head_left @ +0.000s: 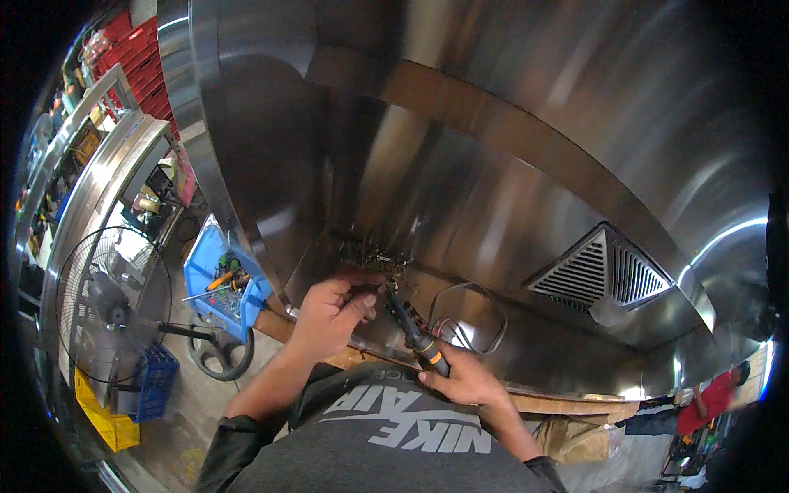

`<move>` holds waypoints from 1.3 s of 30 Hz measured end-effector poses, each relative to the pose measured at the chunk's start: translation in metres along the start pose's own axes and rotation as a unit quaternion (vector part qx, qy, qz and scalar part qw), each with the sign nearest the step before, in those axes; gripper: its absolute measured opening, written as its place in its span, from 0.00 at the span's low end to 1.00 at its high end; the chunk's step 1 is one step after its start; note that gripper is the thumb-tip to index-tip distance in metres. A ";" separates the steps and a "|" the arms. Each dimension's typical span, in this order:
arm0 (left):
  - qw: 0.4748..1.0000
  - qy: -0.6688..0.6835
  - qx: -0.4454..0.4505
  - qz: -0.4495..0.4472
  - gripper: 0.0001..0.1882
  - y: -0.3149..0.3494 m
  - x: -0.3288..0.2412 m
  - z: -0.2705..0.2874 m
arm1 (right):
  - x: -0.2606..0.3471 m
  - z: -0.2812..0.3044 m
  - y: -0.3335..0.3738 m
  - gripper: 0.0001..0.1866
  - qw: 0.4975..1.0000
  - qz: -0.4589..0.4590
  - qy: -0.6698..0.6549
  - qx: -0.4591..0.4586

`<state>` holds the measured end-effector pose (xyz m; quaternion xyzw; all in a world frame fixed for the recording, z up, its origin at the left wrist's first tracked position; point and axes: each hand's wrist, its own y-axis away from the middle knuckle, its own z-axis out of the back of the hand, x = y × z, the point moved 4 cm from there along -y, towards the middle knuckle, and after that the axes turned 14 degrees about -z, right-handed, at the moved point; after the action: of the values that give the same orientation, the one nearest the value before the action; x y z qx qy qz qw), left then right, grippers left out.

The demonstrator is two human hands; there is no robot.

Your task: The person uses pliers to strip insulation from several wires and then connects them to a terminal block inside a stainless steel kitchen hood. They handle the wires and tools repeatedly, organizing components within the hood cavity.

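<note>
My right hand (467, 376) is wrapped round a black-handled tool (426, 348) with an orange band; its kind is hard to make out. The dark front end of the tool points up and left, to a cluster of small parts and wires (380, 261) on the inside of a large shiny metal housing (493, 197). My left hand (333, 312) is beside that cluster, with its fingers curled and the index finger and thumb close to the tool's tip. Whatever those fingers hold is too small to tell. A loop of dark cable (485, 306) lies to the right of the tool.
A slatted metal vent (604, 271) sits in the housing on the right. To my left are a blue bin (215, 267) of tools and small parts, a stand fan (113, 304), and yellow (103, 415) and blue crates (156, 382). A person in red (708, 404) is at the far right.
</note>
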<state>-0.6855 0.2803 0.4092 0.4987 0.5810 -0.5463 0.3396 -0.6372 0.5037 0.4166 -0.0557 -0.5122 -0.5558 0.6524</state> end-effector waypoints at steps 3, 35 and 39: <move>1.000 0.024 -0.014 0.010 0.17 0.004 -0.009 -0.003 | 0.006 -0.001 0.002 0.27 1.000 -0.007 -0.008 0.009; 0.990 -0.095 0.102 0.000 0.26 0.009 -0.038 0.004 | 0.013 -0.008 0.000 0.31 0.998 0.055 -0.026 0.035; 0.991 -0.097 0.098 0.003 0.26 0.009 -0.037 0.003 | 0.011 -0.009 -0.001 0.33 0.996 0.082 -0.026 0.038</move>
<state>-0.6676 0.2685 0.4411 0.4760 0.4878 -0.6452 0.3452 -0.6342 0.4899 0.4195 -0.0871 -0.5434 -0.4790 0.6839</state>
